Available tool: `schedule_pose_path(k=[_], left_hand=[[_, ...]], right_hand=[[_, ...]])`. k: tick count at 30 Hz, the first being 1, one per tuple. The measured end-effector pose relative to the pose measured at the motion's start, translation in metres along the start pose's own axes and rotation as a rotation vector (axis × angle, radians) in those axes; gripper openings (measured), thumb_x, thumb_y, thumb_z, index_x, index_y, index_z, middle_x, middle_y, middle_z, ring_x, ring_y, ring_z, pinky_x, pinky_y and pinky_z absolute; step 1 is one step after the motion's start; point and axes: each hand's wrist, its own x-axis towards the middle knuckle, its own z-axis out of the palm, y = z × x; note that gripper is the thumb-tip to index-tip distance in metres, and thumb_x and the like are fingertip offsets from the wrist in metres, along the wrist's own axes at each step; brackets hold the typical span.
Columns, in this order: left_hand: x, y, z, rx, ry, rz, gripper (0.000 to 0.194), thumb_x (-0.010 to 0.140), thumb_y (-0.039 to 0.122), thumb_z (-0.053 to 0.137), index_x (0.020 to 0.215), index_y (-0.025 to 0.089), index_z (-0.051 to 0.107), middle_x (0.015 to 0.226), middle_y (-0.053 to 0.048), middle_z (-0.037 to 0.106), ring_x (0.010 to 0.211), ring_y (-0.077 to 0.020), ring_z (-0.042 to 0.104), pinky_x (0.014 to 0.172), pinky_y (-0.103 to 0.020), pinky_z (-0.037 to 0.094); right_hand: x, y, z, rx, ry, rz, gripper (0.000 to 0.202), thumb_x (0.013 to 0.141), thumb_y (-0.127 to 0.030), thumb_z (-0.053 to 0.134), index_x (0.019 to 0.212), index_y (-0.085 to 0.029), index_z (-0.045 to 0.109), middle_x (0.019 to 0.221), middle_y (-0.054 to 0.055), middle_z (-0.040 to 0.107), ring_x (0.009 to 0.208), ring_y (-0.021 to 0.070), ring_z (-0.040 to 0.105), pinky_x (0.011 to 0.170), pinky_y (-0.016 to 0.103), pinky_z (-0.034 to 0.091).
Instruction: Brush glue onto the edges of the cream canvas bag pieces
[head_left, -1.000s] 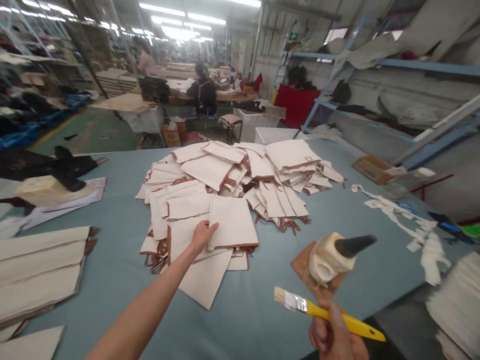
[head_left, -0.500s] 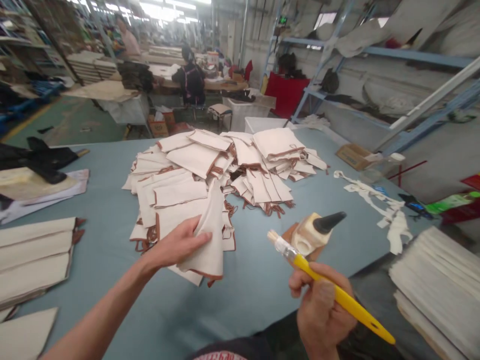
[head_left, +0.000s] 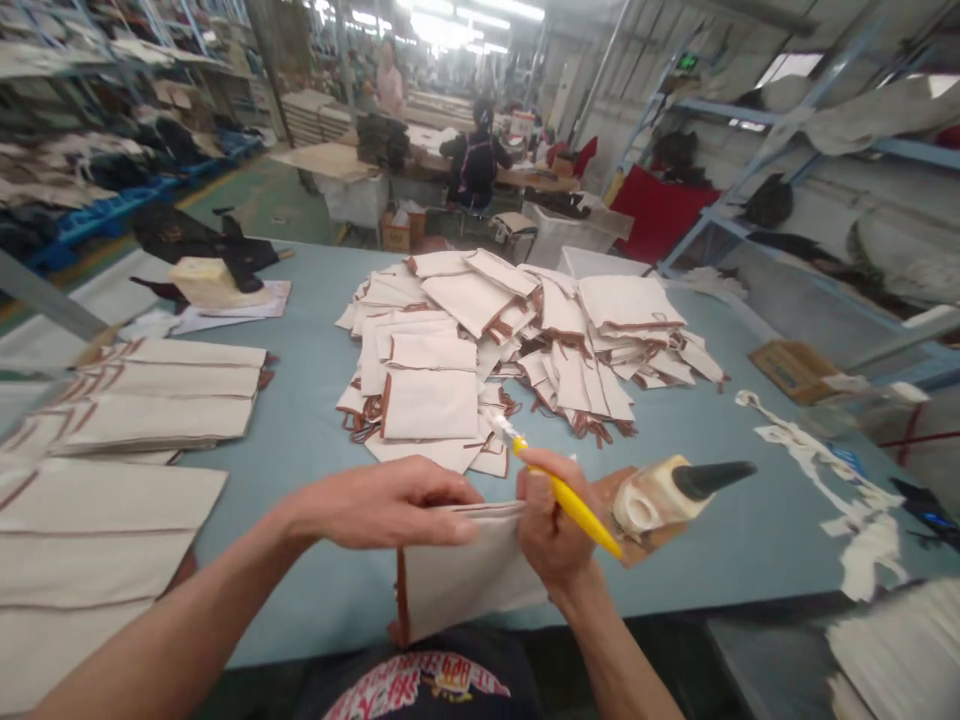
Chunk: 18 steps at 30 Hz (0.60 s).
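A cream cloth bag (head_left: 465, 580) with brown edging is upright at the table's near edge, close to my body. My left hand (head_left: 390, 505) grips its top edge, thumb on the near side and fingers behind. My right hand (head_left: 555, 520) is closed around a yellow-handled brush (head_left: 581, 510), bristles pointing up and left. That same hand also touches the bag's right top corner. Just right of it, a cream plastic bottle (head_left: 652, 500) with a black nozzle lies on a brown piece, an opening in its side.
A heap of similar cream bags (head_left: 431, 405) with brown cords covers the table's middle. More bags (head_left: 157, 415) lie stacked at left. White scraps (head_left: 799, 460) and a cardboard box (head_left: 791, 370) are at right. Two people are at work in the background.
The bag has come toward my body and turned, its top edge now level. My right hand has moved left with the brush, reaching the bag. The view has swung left.
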Motion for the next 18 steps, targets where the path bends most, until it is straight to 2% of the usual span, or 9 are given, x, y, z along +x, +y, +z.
schedule_pose_path(k=[2,4,5,7,9,11,13,16,18], left_hand=[[-0.024,-0.006,-0.006,-0.171,0.103,0.008,0.039,0.101,0.05,0.053,0.104,0.02,0.078,0.102,-0.005,0.078,0.087,-0.0212,0.07,0.077,-0.027,0.055],[-0.046,-0.012,-0.002,-0.276,0.242,0.024,0.046,0.105,0.052,0.047,0.111,0.02,0.08,0.108,-0.008,0.081,0.092,-0.0237,0.075,0.085,-0.032,0.059],[-0.055,-0.015,0.005,-0.287,0.333,0.033,0.047,0.105,0.053,0.047,0.11,0.021,0.081,0.106,-0.008,0.082,0.093,-0.0239,0.076,0.086,-0.032,0.06],[-0.065,-0.018,0.027,-0.211,0.605,0.04,0.039,0.104,0.049,0.053,0.101,0.022,0.081,0.099,-0.006,0.083,0.093,-0.0223,0.077,0.083,-0.027,0.06],[-0.07,-0.019,0.055,-0.113,0.862,0.047,0.026,0.099,0.039,0.062,0.086,0.023,0.077,0.083,-0.001,0.081,0.079,-0.0175,0.075,0.073,-0.021,0.058],[-0.071,-0.021,0.081,-0.07,0.922,0.123,0.017,0.096,0.029,0.067,0.08,0.024,0.074,0.072,0.004,0.076,0.063,-0.0125,0.071,0.06,-0.017,0.055],[-0.07,-0.024,0.101,0.007,0.95,0.258,0.006,0.093,0.021,0.071,0.09,0.025,0.073,0.077,0.005,0.076,0.061,-0.0104,0.07,0.055,-0.015,0.052],[-0.068,-0.032,0.114,0.265,1.137,0.406,0.015,0.093,0.018,0.075,0.105,0.024,0.068,0.099,-0.002,0.079,0.085,-0.0156,0.076,0.07,-0.02,0.059],[-0.067,-0.036,0.116,0.387,1.175,0.428,0.014,0.096,0.02,0.073,0.108,0.022,0.066,0.101,-0.005,0.077,0.091,-0.0177,0.075,0.079,-0.025,0.06]], right_hand=[[-0.004,-0.007,-0.011,0.061,0.099,0.145,0.022,0.108,-0.03,0.048,0.106,-0.019,0.067,0.06,-0.006,0.061,0.044,0.0112,0.056,0.046,0.022,0.044],[-0.004,-0.015,-0.02,0.103,0.228,0.236,0.025,0.108,-0.036,0.05,0.102,-0.018,0.066,0.053,-0.009,0.053,0.039,0.0095,0.048,0.043,0.02,0.038],[-0.004,-0.019,-0.024,0.117,0.289,0.267,0.027,0.108,-0.038,0.051,0.1,-0.018,0.066,0.052,-0.009,0.052,0.038,0.0093,0.047,0.043,0.02,0.038],[-0.002,-0.027,-0.029,0.149,0.392,0.318,0.029,0.107,-0.043,0.053,0.097,-0.018,0.065,0.05,-0.01,0.051,0.038,0.0098,0.046,0.044,0.022,0.04],[-0.002,-0.034,-0.032,0.158,0.454,0.353,0.032,0.106,-0.046,0.054,0.097,-0.018,0.065,0.05,-0.01,0.051,0.038,0.0103,0.045,0.046,0.024,0.042],[-0.003,-0.039,-0.034,0.126,0.492,0.37,0.034,0.106,-0.048,0.054,0.097,-0.017,0.066,0.05,-0.01,0.051,0.039,0.0102,0.044,0.048,0.025,0.043],[-0.006,-0.045,-0.034,0.066,0.506,0.369,0.036,0.105,-0.049,0.054,0.096,-0.017,0.066,0.05,-0.009,0.051,0.04,0.0103,0.045,0.049,0.025,0.043],[-0.012,-0.052,-0.034,-0.005,0.495,0.364,0.038,0.105,-0.051,0.054,0.094,-0.017,0.067,0.049,-0.009,0.051,0.04,0.0109,0.046,0.048,0.025,0.043],[-0.015,-0.055,-0.034,-0.012,0.489,0.371,0.038,0.105,-0.051,0.054,0.095,-0.017,0.067,0.05,-0.009,0.051,0.041,0.0114,0.048,0.047,0.025,0.043]])
